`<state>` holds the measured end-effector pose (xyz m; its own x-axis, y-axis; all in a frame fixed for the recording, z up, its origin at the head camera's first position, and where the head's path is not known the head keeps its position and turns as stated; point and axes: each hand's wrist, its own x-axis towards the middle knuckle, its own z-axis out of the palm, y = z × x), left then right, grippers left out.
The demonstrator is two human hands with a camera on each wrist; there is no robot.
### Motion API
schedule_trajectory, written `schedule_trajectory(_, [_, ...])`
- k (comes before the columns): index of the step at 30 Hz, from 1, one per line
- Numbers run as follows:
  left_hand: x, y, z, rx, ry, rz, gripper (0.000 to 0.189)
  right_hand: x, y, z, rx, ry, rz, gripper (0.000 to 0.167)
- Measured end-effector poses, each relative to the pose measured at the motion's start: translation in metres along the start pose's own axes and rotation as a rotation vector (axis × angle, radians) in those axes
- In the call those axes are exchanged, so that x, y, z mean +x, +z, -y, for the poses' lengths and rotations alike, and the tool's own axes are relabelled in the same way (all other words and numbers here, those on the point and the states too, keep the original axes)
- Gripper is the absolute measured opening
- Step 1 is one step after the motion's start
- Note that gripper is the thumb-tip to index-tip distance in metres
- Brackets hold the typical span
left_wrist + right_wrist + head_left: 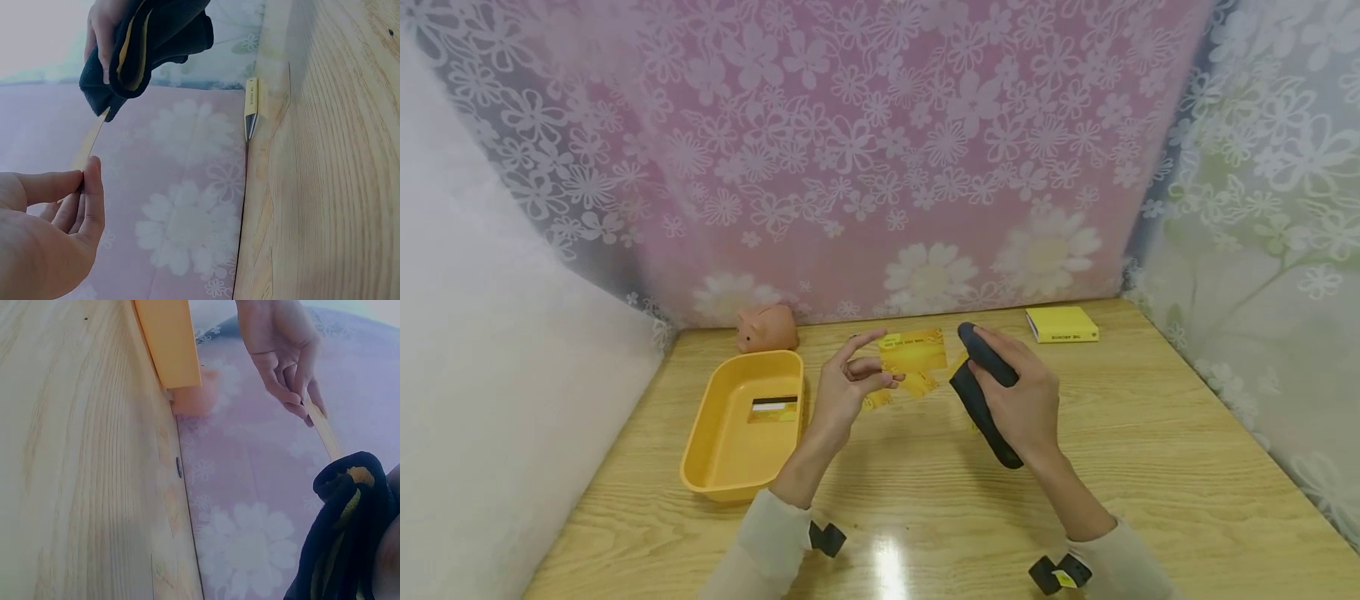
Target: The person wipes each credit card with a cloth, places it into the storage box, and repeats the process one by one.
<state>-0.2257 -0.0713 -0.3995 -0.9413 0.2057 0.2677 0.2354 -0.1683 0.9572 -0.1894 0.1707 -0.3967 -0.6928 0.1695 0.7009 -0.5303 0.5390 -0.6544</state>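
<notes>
My left hand [841,390] pinches a gold bank card [914,350] by its left edge, between thumb and fingers, above the table. To its right, my right hand [1028,408] grips a folded dark cloth [977,408]. Yellow shows between the folds of the cloth [145,50] in the left wrist view. In the right wrist view, the card [322,430] is seen nearly edge-on, its far end at the cloth's fold; whether they touch I cannot tell. More gold cards [921,383] lie on the table behind the held one, partly hidden.
At the left stands a yellow plastic basin [703,454] with a card [773,410] lying in it. A pink piggy bank [767,328] sits behind it. A yellow book [1063,324] lies at the back right of the wooden table [1150,467], before a flowered curtain.
</notes>
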Motion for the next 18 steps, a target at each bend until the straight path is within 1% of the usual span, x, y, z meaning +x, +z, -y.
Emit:
schedule_trajectory(6, [0.0008, 0.0018, 0.0033, -0.008, 0.033, 0.007, 0.053, 0.0002, -0.0001, 0.0, 0.017, 0.004, 0.008, 0.053])
schedule_trajectory(8, [0.0007, 0.0025, 0.0042, -0.007, 0.04, 0.006, 0.054, 0.0, -0.0001, -0.0003, 0.021, 0.008, 0.008, 0.053])
schedule_trajectory(11, [0.0011, 0.0037, 0.0046, -0.004, 0.04, -0.007, 0.059, 0.0003, -0.0006, -0.0006, 0.023, 0.013, 0.005, 0.054])
schedule_trajectory(13, [0.0009, 0.0044, 0.004, 0.002, 0.02, -0.03, 0.058, 0.0007, -0.0011, -0.0009, 0.02, 0.006, 0.0, 0.054])
schedule_trajectory(15, [0.0007, 0.0051, 0.0035, 0.001, 0.002, -0.053, 0.05, 0.0015, -0.0016, -0.0012, 0.018, -0.002, -0.005, 0.054])
schedule_trajectory(18, [0.0005, 0.0064, 0.0039, -0.014, -0.018, -0.085, 0.034, 0.0028, -0.0028, -0.0008, 0.015, -0.006, -0.009, 0.054])
